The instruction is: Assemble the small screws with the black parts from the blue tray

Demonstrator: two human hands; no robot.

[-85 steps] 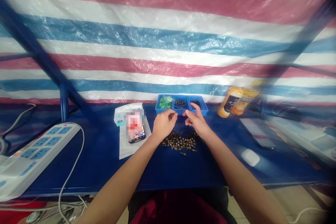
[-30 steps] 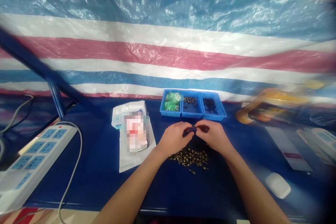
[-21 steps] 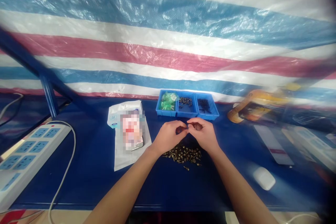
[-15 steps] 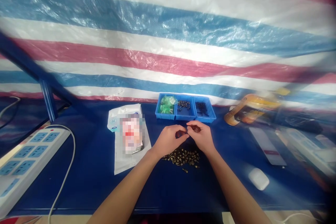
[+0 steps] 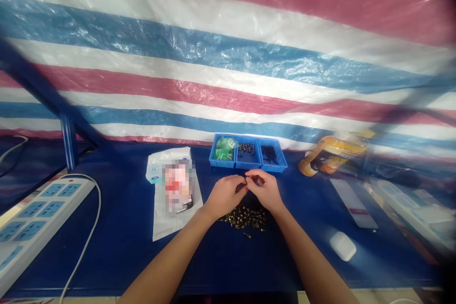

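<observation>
My left hand (image 5: 224,194) and my right hand (image 5: 264,191) meet fingertip to fingertip above a pile of small brass-coloured screws (image 5: 245,217) on the blue table (image 5: 117,242). Both hands are pinched closed on a tiny piece between them that is too small to name. Just beyond the hands stands a blue three-compartment tray (image 5: 248,165): green plastic parts on the left, brass screws in the middle, black screws on the right.
A phone (image 5: 177,186) lies on a white pouch (image 5: 167,218) left of the hands. A white power strip (image 5: 32,216) with cable sits far left. An orange bottle (image 5: 329,157) lies at the right, with a white earbud case (image 5: 342,245) and flat white devices (image 5: 354,197) nearby. A striped tarp hangs behind.
My hands have stayed pinched together over the screw pile, fingers shifting slightly. The camera has tilted, moving the whole scene a little in the picture.
</observation>
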